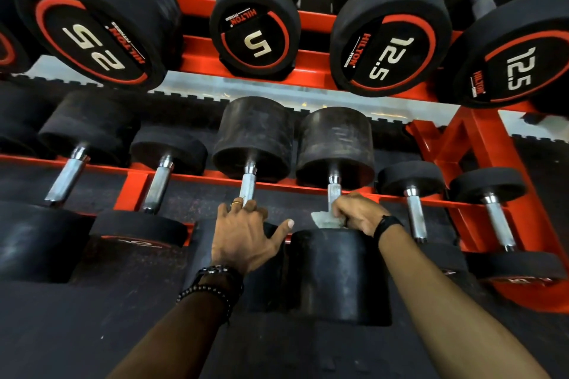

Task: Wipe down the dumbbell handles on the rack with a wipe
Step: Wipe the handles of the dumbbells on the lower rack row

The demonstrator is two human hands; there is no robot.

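Right hand clamped a wipe around one dumbbell handle; left hand curled on the neighbouring handle, thumb spread.

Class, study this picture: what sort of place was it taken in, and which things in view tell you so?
Most likely a gym's free-weights area. A red steel rack holds rows of black rubber dumbbells, such as one marked 12.5, and the right hand wraps a wipe round a chrome handle.

Crumpled white wipe around chrome handle
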